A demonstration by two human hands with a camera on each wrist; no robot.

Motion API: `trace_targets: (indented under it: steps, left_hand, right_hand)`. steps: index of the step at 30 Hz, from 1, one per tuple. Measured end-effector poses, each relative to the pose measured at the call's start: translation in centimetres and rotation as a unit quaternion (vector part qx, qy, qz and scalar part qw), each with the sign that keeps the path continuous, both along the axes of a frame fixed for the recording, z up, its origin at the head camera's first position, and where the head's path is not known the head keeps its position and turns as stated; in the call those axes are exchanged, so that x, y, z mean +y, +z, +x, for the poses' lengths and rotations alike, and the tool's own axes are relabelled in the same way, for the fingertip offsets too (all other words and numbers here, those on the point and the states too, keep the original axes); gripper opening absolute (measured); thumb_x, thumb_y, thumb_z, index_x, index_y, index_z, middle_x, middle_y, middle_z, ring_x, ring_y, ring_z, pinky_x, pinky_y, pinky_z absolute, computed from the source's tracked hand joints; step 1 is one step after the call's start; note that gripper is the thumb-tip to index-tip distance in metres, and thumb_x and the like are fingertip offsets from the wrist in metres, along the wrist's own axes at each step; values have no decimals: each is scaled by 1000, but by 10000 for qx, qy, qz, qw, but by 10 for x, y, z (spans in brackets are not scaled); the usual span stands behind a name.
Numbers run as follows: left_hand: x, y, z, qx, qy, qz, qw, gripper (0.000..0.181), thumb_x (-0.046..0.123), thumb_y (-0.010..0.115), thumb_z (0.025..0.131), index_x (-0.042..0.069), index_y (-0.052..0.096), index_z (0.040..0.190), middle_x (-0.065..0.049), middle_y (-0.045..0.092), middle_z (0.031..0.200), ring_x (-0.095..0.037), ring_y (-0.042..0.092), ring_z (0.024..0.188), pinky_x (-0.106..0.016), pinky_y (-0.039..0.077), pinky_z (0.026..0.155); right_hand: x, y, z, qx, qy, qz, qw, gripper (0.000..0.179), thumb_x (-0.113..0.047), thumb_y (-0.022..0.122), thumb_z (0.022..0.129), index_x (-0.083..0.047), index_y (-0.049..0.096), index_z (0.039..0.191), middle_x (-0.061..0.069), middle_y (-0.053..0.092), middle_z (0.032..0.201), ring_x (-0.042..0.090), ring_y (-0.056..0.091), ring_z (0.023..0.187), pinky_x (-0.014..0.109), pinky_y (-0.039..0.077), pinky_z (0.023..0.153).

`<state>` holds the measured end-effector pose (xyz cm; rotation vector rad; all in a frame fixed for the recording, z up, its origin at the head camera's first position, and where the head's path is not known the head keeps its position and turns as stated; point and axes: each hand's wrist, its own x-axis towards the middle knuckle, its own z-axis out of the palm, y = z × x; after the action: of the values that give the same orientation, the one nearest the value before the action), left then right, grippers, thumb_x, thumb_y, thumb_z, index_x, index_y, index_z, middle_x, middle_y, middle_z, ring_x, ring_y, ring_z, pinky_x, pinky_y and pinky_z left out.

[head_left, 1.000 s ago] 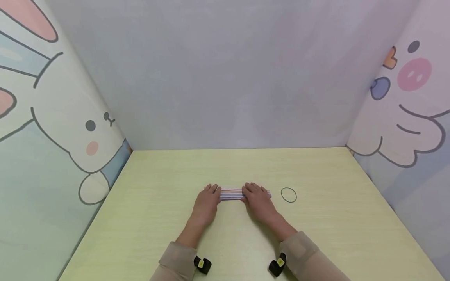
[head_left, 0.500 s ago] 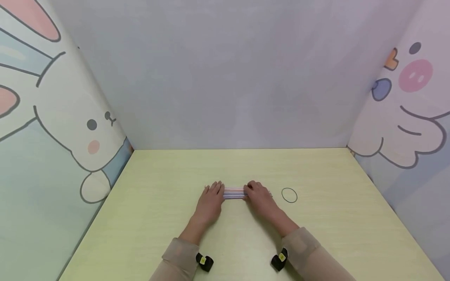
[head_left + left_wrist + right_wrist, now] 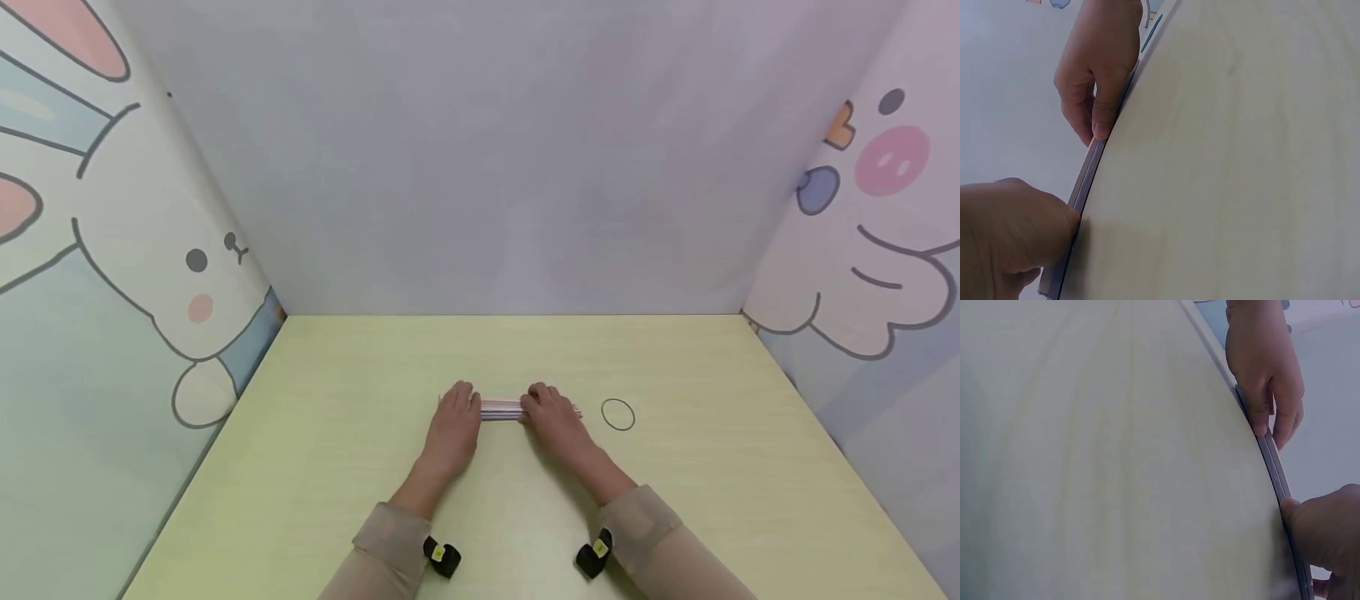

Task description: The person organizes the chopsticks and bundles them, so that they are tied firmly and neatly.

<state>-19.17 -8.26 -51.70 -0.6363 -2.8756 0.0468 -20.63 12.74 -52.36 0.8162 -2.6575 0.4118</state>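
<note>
A bundle of long thin sticks (image 3: pixel 501 410), pale with pinkish and purplish lines, lies sideways on the table, its middle showing between the two hands. The left hand (image 3: pixel 454 425) grips its left part, fingers over the far side and thumb along the near side. Farther right, the right hand (image 3: pixel 553 421) holds the bundle the same way, and the stick ends poke out past it. In the left wrist view both thumbs press the near edge of the sticks (image 3: pixel 1088 172). Most of the left end is hidden under the left hand.
A thin dark loop like a rubber band (image 3: pixel 618 414) lies flat right of the bundle. The pale wood-look table (image 3: pixel 675 500) meets a grey back wall (image 3: pixel 510 167) and side walls printed with cartoon animals. Each sleeve carries a small black wrist camera (image 3: pixel 442 557).
The left hand has shifted slightly right and its fingers have bent more over the sticks. The visible strip between the hands looks shorter and narrower. The rubber-band-like loop stays put.
</note>
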Motion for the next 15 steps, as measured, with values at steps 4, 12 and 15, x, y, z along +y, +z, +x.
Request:
trace_targets:
  steps: [4, 12, 15]
  left_hand:
    - [0, 2, 0, -346, 30, 282, 9990, 42, 4, 59, 99, -5, 53, 140, -21, 51, 146, -34, 45, 139, -43, 30, 117]
    - [-1, 4, -2, 412, -213, 857, 9952, 28, 2, 75, 87, -1, 68, 115, -15, 65, 111, -30, 61, 109, -42, 43, 106]
    - [-1, 4, -1, 455, -226, 745, 9959, 32, 2, 75, 86, -2, 68, 117, -14, 62, 110, -29, 59, 106, -38, 46, 100]
  right_hand:
    - [0, -2, -1, 6, 66, -43, 10000, 18, -11, 73, 91, 0, 69, 105, 19, 67, 114, 36, 64, 106, 48, 51, 94]
    - [0, 7, -2, -265, -34, -186, 9995, 16, -9, 75, 90, -6, 69, 104, 14, 64, 101, 30, 58, 86, 41, 52, 71]
    - [0, 10, -1, -417, -45, -15, 9991, 16, -11, 75, 90, -7, 69, 103, 13, 60, 100, 27, 53, 85, 39, 49, 70]
